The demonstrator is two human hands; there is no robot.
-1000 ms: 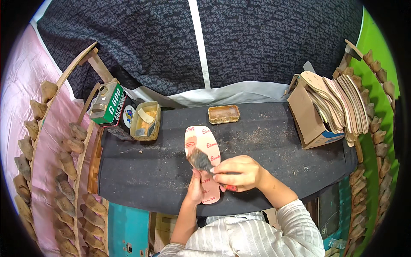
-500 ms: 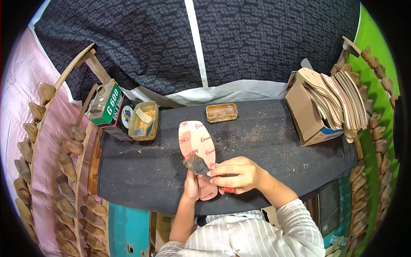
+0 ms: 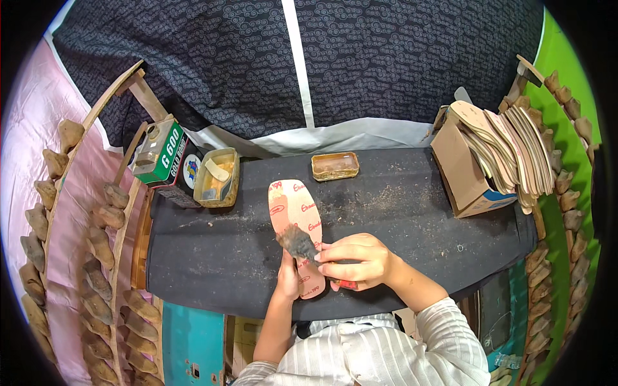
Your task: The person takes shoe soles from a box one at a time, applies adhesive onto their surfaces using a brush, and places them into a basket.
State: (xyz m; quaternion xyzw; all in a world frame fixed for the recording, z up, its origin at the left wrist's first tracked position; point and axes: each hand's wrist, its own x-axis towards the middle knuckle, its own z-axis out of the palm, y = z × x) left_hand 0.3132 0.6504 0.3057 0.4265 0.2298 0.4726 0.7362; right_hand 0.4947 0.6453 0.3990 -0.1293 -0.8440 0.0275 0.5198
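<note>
A pale pink insole [image 3: 297,204] with red printing lies at the middle of the black-covered table, its narrow end toward me. My left hand [image 3: 289,280] grips its left edge near the lower end. In my right hand [image 3: 357,260] is a dark, worn brush [image 3: 297,243] with a partly red handle, its bristles resting on the insole's middle. A damp-looking darker strip runs along the insole's upper left side. Just beyond stands a small shallow amber-brown tray [image 3: 335,167].
A green and black metal can [image 3: 164,161] and a tub [image 3: 230,191] with scrapers stand at the left. A cardboard box [image 3: 460,174] packed with insoles stands at the right. Racks of wooden shoe lasts [image 3: 100,276] flank the black-covered table [image 3: 399,225].
The brush has shifted slightly, its bristles a little lower and more spread over the insole. My left hand keeps its hold on the insole's edge.
</note>
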